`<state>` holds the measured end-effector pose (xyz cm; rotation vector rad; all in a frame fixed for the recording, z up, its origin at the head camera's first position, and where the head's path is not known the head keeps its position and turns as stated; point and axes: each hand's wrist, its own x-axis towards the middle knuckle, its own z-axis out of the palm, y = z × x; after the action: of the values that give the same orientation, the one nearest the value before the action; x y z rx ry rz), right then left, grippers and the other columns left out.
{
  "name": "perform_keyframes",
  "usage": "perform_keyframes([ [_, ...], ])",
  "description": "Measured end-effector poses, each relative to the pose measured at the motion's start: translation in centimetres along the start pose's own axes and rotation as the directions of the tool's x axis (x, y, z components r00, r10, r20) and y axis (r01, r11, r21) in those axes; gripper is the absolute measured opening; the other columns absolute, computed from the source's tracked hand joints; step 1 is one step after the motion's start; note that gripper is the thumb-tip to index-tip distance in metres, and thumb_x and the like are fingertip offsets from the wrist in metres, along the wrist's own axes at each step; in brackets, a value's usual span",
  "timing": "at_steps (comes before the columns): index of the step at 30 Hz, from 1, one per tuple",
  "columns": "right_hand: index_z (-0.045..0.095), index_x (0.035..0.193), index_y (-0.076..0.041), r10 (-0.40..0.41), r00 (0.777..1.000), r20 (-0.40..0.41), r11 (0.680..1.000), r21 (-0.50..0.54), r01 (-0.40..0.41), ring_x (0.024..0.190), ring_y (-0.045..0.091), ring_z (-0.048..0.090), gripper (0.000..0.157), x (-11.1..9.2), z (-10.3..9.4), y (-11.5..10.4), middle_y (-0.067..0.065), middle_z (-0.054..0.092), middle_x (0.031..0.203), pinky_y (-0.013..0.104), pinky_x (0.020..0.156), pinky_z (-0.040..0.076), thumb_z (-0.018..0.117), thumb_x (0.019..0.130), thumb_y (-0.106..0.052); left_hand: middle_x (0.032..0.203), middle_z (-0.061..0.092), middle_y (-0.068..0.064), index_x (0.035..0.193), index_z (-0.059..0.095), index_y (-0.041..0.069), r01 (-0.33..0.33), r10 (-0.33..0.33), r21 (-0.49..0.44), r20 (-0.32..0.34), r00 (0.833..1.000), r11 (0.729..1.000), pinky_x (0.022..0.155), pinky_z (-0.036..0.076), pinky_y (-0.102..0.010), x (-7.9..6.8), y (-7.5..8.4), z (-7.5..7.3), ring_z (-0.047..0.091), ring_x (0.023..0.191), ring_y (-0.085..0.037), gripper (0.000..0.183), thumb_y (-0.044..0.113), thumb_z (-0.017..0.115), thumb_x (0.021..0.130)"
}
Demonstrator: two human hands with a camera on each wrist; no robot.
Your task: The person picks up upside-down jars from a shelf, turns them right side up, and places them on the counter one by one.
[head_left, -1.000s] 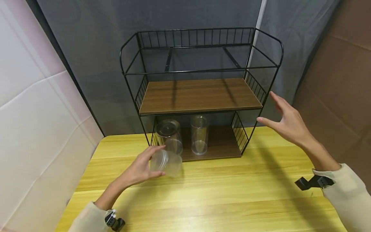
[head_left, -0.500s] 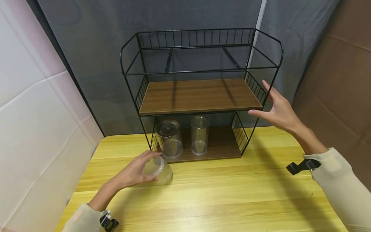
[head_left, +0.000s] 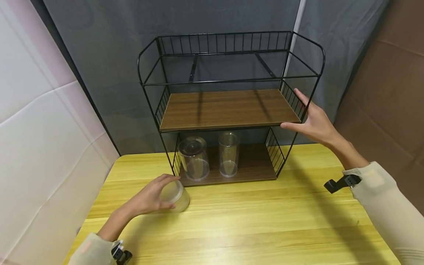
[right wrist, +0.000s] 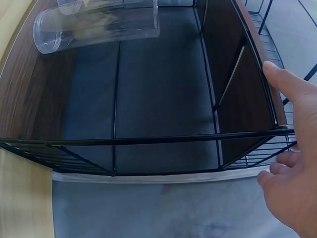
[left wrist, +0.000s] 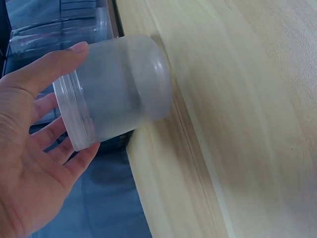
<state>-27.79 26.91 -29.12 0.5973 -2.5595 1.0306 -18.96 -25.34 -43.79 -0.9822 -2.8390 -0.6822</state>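
Observation:
My left hand [head_left: 149, 198] grips a frosted plastic jar [head_left: 182, 200] by its lidded end, at the rack's front left corner. In the left wrist view the jar [left wrist: 116, 87] tilts, its base close over the tabletop, thumb on one side and fingers on the other. My right hand [head_left: 318, 123] holds the black wire shelf rack [head_left: 228, 80] at the right end of its middle shelf. Its thumb lies on the front edge, while the other fingers go around the side wires. On the bottom shelf stand a wide clear jar [head_left: 197, 163] and a tall clear jar [head_left: 228, 158].
The middle wooden shelf [head_left: 228, 106] sits above the clear jars, and the top tier is an open wire frame. The light wooden table [head_left: 248, 221] extends toward me. A grey curtain [head_left: 109, 73] hangs behind, with a white panel [head_left: 43, 147] left and brown panel [head_left: 384, 110] right.
My left hand has moved left and down with the frosted jar, away from in front of the wide clear jar. My right hand has moved left onto the rack's right side.

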Motion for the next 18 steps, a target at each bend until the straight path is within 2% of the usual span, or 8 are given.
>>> perform_keyframes([
  [1,0.012,0.154,-0.043,-0.007,1.000,-0.001,1.000,0.001,0.007,0.145,0.031,0.023,0.106,0.0,0.0,0.1,-0.003,0.017,0.161,0.064,0.111,0.024,0.084,0.077,-0.030,0.130,0.056,-0.014,0.138,0.052,0.004,0.007,-0.007,-0.001,0.007,1.000,1.000,0.097,0.048,-0.052,0.0,0.0,0.0,0.055,0.120,-0.034,0.086,0.026,0.091,0.065],
  [3,0.012,0.154,-0.043,-0.028,1.000,-0.008,1.000,-0.007,0.028,0.121,0.031,0.052,0.106,0.1,0.1,0.3,-0.003,0.019,0.161,0.058,0.107,0.032,0.084,0.077,-0.030,0.132,0.055,-0.014,0.139,0.051,0.006,0.020,-0.020,-0.001,0.020,1.000,1.000,0.095,0.049,-0.051,-0.1,0.0,0.0,0.054,0.120,-0.034,0.086,0.025,0.091,0.066],
  [5,0.011,0.154,-0.044,-0.040,0.999,-0.011,0.999,-0.013,0.040,0.106,0.028,0.056,0.106,0.2,0.1,0.4,-0.005,0.019,0.161,0.052,0.103,0.035,0.084,0.078,-0.029,0.133,0.054,-0.014,0.140,0.051,0.007,0.026,-0.026,-0.001,0.030,0.999,1.000,0.091,0.051,-0.048,-0.1,0.0,0.0,0.055,0.118,-0.034,0.085,0.025,0.090,0.067],
  [8,0.013,0.154,-0.044,-0.041,0.999,-0.012,0.999,-0.012,0.041,0.103,0.029,0.056,0.106,0.3,0.1,0.3,-0.006,0.020,0.160,0.053,0.102,0.035,0.084,0.077,-0.029,0.135,0.052,-0.014,0.141,0.050,0.010,0.026,-0.027,0.023,0.039,0.999,0.999,0.082,0.054,-0.041,-0.2,0.0,0.1,0.055,0.117,-0.032,0.083,0.027,0.089,0.069],
  [10,0.014,0.154,-0.044,-0.035,0.999,-0.012,0.999,-0.003,0.035,0.136,0.030,0.037,0.106,0.4,0.1,0.3,-0.006,0.019,0.161,0.060,0.110,0.029,0.085,0.076,-0.029,0.135,0.052,-0.014,0.141,0.051,0.011,0.020,-0.022,0.048,0.031,0.999,0.999,0.079,0.054,-0.038,-0.2,0.1,0.1,0.055,0.116,-0.031,0.084,0.031,0.089,0.069],
  [12,0.015,0.154,-0.043,-0.029,0.999,-0.015,1.000,0.006,0.029,0.145,0.031,0.025,0.107,0.5,0.1,0.2,-0.005,0.020,0.161,0.062,0.111,0.025,0.086,0.075,-0.028,0.135,0.052,-0.014,0.141,0.051,0.011,0.010,-0.010,0.068,0.013,1.000,0.998,0.080,0.055,-0.040,-0.2,0.2,0.0,0.054,0.117,-0.030,0.086,0.035,0.090,0.067],
  [15,0.016,0.154,-0.042,-0.020,1.000,-0.022,1.000,0.021,0.020,0.145,0.030,0.024,0.108,0.5,0.2,0.1,-0.001,0.022,0.160,0.061,0.112,0.026,0.087,0.074,-0.026,0.136,0.052,-0.012,0.142,0.050,0.014,0.003,-0.001,0.085,-0.017,1.000,0.996,0.083,0.055,-0.043,-0.1,0.7,-0.1,0.054,0.118,-0.030,0.090,0.041,0.090,0.066],
  [18,0.016,0.154,-0.040,-0.006,1.000,-0.022,0.998,0.055,0.007,0.145,0.027,0.028,0.109,0.4,0.3,0.1,0.003,0.026,0.160,0.050,0.114,0.030,0.087,0.074,-0.021,0.138,0.051,-0.011,0.145,0.047,0.018,0.010,-0.007,0.072,-0.029,1.000,0.997,0.089,0.053,-0.046,0.2,1.5,-0.3,0.051,0.124,-0.030,0.092,0.045,0.088,0.067],
])
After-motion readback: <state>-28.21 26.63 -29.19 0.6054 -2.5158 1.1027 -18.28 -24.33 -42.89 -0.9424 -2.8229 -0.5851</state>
